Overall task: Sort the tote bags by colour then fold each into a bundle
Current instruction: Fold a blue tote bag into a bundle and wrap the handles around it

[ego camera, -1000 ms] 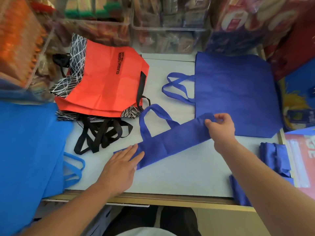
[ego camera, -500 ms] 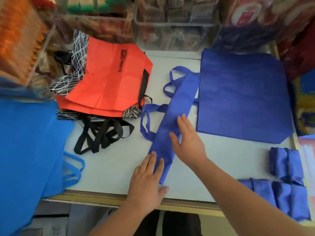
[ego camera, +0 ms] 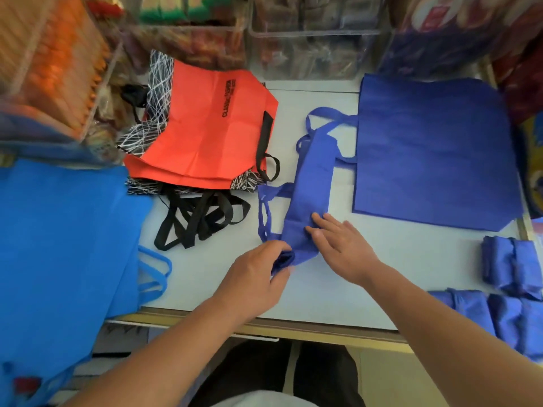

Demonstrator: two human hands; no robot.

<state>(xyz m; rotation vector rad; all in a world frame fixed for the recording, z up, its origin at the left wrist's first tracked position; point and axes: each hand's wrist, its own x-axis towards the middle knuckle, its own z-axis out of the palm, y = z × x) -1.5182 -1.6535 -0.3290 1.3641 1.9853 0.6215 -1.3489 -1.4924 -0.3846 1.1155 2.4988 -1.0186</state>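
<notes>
My left hand is at the near end of the dark blue tote bag, which is folded lengthwise into a long strip and lies on the pale desk, running away from me and tilted a little to the right. The fingers and thumb of that hand are curled round the strip's near end, which is turned up into a small roll inside my grasp. My right hand lies on the strip just beyond the roll, its fingers straight and spread, pressing the cloth flat and gripping nothing. The strip's handles loop out from its left edge. Just right of the strip a flat dark blue bag is spread open, and the strip's far end lies across that bag's handles. Further right of the strip and nearer to me sit finished dark blue bundles, with more of them at the desk's near right edge. Left of the strip is a stack of red bags lying on black-and-white patterned bags, their black handles tangled towards the strip. Far left of the strip, light blue bags hang over the desk edge. Beyond the strip's far end stand clear bins, too blurred to read
</notes>
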